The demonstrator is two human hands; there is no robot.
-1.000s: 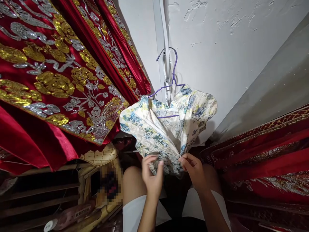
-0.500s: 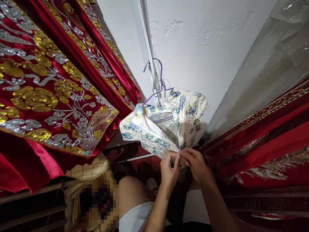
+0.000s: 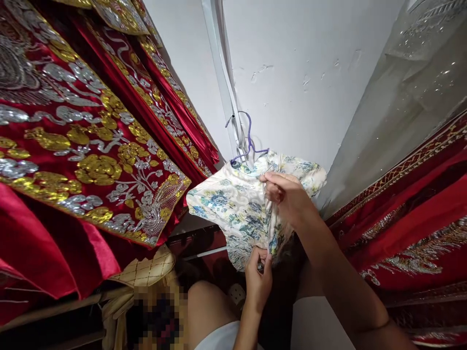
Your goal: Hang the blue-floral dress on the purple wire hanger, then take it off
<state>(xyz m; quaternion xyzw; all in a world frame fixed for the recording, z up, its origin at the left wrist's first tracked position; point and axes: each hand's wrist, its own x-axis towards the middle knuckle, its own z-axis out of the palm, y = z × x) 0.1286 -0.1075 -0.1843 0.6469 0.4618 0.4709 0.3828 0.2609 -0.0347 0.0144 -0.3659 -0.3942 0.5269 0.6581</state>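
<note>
A cream top (image 3: 237, 204) with blue, green and yellow flowers hangs on a purple hanger (image 3: 249, 133). Its front opening is joined from the lower chest up to near the neckline. At the top of that line, my right hand (image 3: 288, 197) is closed in a pinch on the zipper, whose pull is hidden by my fingers. Lower down, the thumb and fingers of my left hand (image 3: 258, 272) grip the top's front edge beside the bottom of the same line. The garment's lower part is in shadow and partly behind my hands.
Red satin cloth (image 3: 98, 141) with gold and silver sequins hangs on the left, above a wooden chair (image 3: 113, 311) with a quilted cushion (image 3: 149, 267). A white strap (image 3: 222, 73) runs down the white wall. Sheer glittery fabric (image 3: 404, 87) and red beaded garments (image 3: 408, 228) fill the right.
My right hand has moved up from beside my left hand to the neckline. The top's gaping front has closed along that path. My left hand has shifted slightly downward in the view.
</note>
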